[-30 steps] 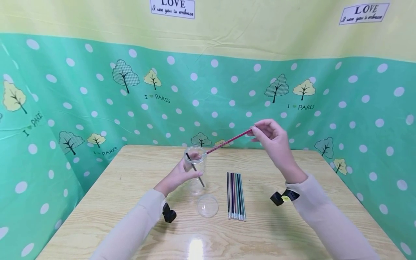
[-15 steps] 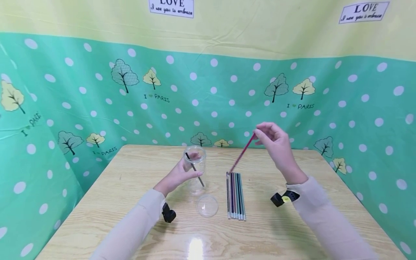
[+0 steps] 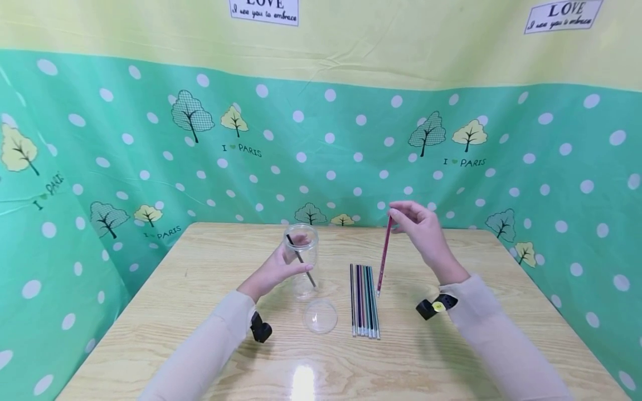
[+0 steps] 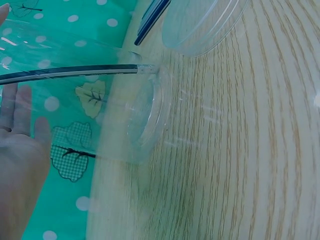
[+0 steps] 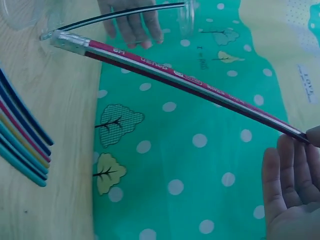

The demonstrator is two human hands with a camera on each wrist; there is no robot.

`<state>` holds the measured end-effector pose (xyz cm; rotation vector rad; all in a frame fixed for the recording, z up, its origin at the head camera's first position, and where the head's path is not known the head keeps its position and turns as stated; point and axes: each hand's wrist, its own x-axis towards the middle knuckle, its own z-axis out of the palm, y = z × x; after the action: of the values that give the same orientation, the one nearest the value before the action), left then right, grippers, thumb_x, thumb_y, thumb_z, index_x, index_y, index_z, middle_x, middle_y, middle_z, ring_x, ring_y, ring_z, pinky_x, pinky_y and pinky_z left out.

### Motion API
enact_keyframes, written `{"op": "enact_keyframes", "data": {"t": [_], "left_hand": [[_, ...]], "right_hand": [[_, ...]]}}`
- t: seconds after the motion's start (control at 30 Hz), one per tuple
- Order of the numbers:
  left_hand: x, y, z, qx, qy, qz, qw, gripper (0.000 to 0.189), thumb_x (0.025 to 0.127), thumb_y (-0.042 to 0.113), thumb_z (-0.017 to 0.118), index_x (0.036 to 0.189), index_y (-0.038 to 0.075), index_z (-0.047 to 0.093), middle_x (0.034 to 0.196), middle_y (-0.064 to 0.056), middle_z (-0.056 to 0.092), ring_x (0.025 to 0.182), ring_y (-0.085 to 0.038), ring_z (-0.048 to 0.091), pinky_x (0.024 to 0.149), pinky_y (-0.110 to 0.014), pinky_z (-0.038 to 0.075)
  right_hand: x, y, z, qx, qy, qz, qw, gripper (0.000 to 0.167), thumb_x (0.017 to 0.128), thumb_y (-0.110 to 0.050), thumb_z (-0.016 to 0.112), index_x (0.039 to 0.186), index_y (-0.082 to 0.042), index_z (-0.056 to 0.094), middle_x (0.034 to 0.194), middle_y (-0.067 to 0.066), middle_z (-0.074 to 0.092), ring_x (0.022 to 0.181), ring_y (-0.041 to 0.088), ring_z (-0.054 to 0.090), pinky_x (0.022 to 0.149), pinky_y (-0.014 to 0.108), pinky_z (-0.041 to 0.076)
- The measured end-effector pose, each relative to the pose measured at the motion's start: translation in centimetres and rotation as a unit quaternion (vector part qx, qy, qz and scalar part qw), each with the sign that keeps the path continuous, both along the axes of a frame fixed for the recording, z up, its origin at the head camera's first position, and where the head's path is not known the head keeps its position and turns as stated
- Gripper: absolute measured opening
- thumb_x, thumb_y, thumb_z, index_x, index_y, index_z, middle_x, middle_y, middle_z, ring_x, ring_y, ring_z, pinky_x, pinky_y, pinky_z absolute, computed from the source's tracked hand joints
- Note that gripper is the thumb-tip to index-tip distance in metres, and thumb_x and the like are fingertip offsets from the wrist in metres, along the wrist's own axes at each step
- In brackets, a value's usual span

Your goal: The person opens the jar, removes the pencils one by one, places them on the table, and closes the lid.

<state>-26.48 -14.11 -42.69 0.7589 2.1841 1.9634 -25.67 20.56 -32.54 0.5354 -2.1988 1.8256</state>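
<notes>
My left hand (image 3: 273,273) grips a clear, open-topped jar (image 3: 304,287) standing on the table, its fingers wrapped round the far side. Inside the jar leans a black pencil (image 4: 100,71), eraser end down. Up and to the right, my right hand (image 3: 421,234) pinches a red pencil (image 3: 384,253) by its far end between thumb and fingertips. That pencil hangs almost upright, with its metal ferrule and eraser end (image 5: 70,42) pointing down beside the row of pencils (image 3: 365,301). Several dark, red, yellow and teal pencils make up that row, lying side by side.
A round clear lid (image 3: 320,316) lies in front of the jar, left of the pencil row. The wooden table (image 3: 225,356) ends at a green and yellow printed curtain (image 3: 331,139) at the back and sides. Each wrist wears a small black camera (image 3: 261,327).
The red pencil has swung from slanting toward the jar's mouth, past the row's top, to hanging down at the row's right. My right hand has lowered a little; the left hand stays put.
</notes>
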Motion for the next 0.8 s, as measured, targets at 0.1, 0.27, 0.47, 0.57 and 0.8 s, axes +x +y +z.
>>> {"op": "enact_keyframes", "data": {"t": [0.1, 0.27, 0.47, 0.57, 0.8], "left_hand": [[0.0, 0.0, 0.0, 0.001, -0.001, 0.0, 1.0, 0.074, 0.089, 0.004, 0.074, 0.151, 0.007, 0.032, 0.154, -0.01, 0.041, 0.145, -0.024, 0.033, 0.12, -0.046, 0.019], [0.0, -0.1, -0.1, 0.003, 0.0, 0.0, 1.0, 0.073, 0.089, 0.004, 0.074, 0.15, 0.008, 0.033, 0.154, -0.01, 0.041, 0.145, -0.024, 0.033, 0.121, -0.047, 0.018], [0.0, -0.1, -0.1, 0.005, 0.001, -0.001, 1.0, 0.073, 0.089, 0.004, 0.074, 0.15, 0.009, 0.034, 0.153, -0.01, 0.041, 0.145, -0.025, 0.033, 0.12, -0.047, 0.018], [0.0, -0.2, -0.1, 0.002, -0.001, 0.001, 1.0, 0.073, 0.089, 0.005, 0.074, 0.15, 0.01, 0.034, 0.154, -0.01, 0.041, 0.145, -0.025, 0.032, 0.12, -0.048, 0.018], [0.1, -0.1, 0.0, -0.009, -0.008, 0.004, 0.9999, 0.076, 0.089, 0.009, 0.075, 0.152, 0.012, 0.032, 0.156, -0.011, 0.038, 0.146, -0.026, 0.031, 0.12, -0.049, 0.018]], "right_hand": [[-0.6, 0.3, -1.2, 0.01, -0.035, 0.004, 0.9993, 0.042, 0.099, -0.031, 0.066, 0.127, -0.001, 0.062, 0.105, 0.006, 0.068, 0.092, 0.019, 0.067, 0.083, 0.038, 0.059], [-1.5, 0.5, -3.4, 0.019, -0.092, 0.012, 0.9955, 0.042, 0.099, -0.026, 0.066, 0.129, 0.003, 0.06, 0.108, 0.01, 0.069, 0.091, 0.018, 0.068, 0.086, 0.04, 0.058], [-2.3, 0.8, -5.8, 0.039, -0.139, 0.019, 0.9893, 0.041, 0.099, -0.023, 0.066, 0.128, 0.006, 0.059, 0.108, 0.012, 0.069, 0.09, 0.018, 0.068, 0.086, 0.039, 0.058], [-2.6, 1.0, -6.9, 0.047, -0.156, 0.022, 0.9864, 0.041, 0.1, -0.022, 0.065, 0.129, 0.008, 0.059, 0.107, 0.011, 0.069, 0.089, 0.017, 0.068, 0.086, 0.038, 0.058], [-2.6, 1.1, -9.0, 0.055, -0.2, 0.033, 0.9777, 0.043, 0.1, -0.02, 0.063, 0.133, 0.008, 0.055, 0.12, 0.027, 0.062, 0.091, 0.019, 0.067, 0.091, 0.044, 0.056]]}}
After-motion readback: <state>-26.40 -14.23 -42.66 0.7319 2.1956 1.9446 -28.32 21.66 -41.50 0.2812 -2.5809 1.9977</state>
